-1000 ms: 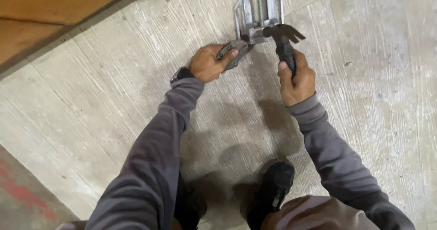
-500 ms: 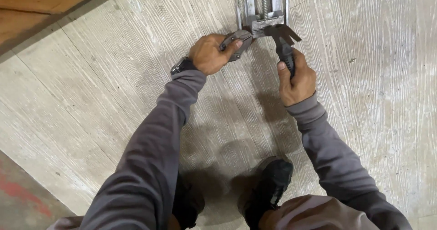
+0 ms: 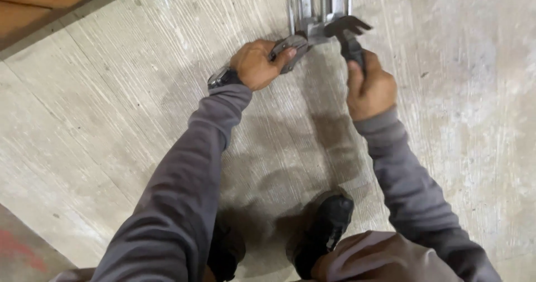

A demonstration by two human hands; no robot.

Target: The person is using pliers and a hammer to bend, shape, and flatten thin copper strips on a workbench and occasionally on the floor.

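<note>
A claw hammer [image 3: 350, 34] lies at about 1 o'clock in the view, near the top edge, its long axis running from the grip at 6 o'clock up to the head at 12 o'clock; the dark head crosses that axis, with the curved claw pointing toward 3 o'clock and the opposite end meeting a galvanised metal bracket [image 3: 318, 6] at the top of the frame. The right hand [image 3: 369, 87] is clenched around the hammer's black grip, thumb laid along the handle. To the hammer's 9 o'clock, the left hand [image 3: 255, 64] is curled around a flat grey metal piece [image 3: 291, 50], which slants from the fingers up toward 1 o'clock and touches the bracket's lower edge. A dark wristband [image 3: 222, 78] sits at the left wrist, and both arms wear grey long sleeves [image 3: 184, 181]. The bracket's upright plates frame a threaded rod; its upper part is cut off by the frame edge. All of this rests on a pale concrete floor [image 3: 111, 120] with brushed streaks running diagonally. At 6 o'clock a black shoe [image 3: 326, 226] stands on the concrete. At 10 o'clock a brown wooden board [image 3: 33, 3] borders the concrete.
</note>
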